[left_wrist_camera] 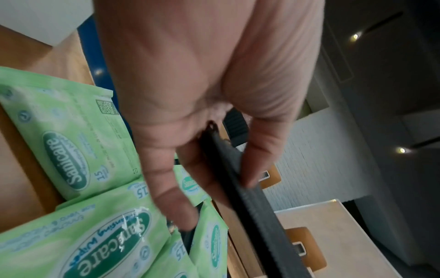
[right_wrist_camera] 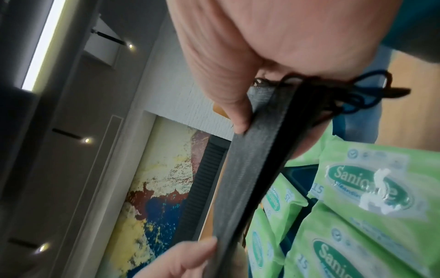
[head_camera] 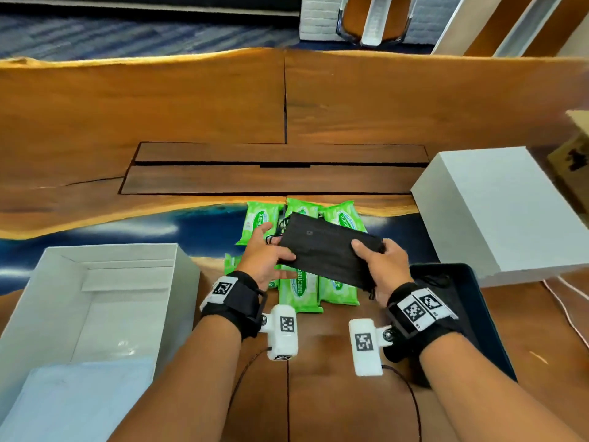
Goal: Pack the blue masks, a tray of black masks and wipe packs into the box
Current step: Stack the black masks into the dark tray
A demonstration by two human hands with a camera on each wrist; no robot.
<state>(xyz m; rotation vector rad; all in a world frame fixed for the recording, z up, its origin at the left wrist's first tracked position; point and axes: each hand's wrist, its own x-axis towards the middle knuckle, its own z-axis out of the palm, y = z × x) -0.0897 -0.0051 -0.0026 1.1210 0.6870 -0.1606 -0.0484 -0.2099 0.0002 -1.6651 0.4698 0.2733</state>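
A flat stack of black masks (head_camera: 328,248) hangs in the air above several green wipe packs (head_camera: 299,290). My left hand (head_camera: 266,256) pinches its left end, thumb on top and fingers under. My right hand (head_camera: 382,266) grips its right end the same way. Seen edge-on, the black masks (left_wrist_camera: 240,180) sit between the thumb and fingers of my left hand (left_wrist_camera: 190,116). The black masks (right_wrist_camera: 257,159) lie under the thumb of my right hand (right_wrist_camera: 240,62), ear loops trailing out. An open white box (head_camera: 95,282) at the left holds blue masks (head_camera: 79,400). A dark tray (head_camera: 471,314) lies under my right wrist.
A white box lid (head_camera: 497,212) lies upside down at the right on the wooden table (head_camera: 191,116). A brown cardboard box (head_camera: 573,161) stands at the far right edge. A white cable (head_camera: 564,307) runs along the table by the tray.
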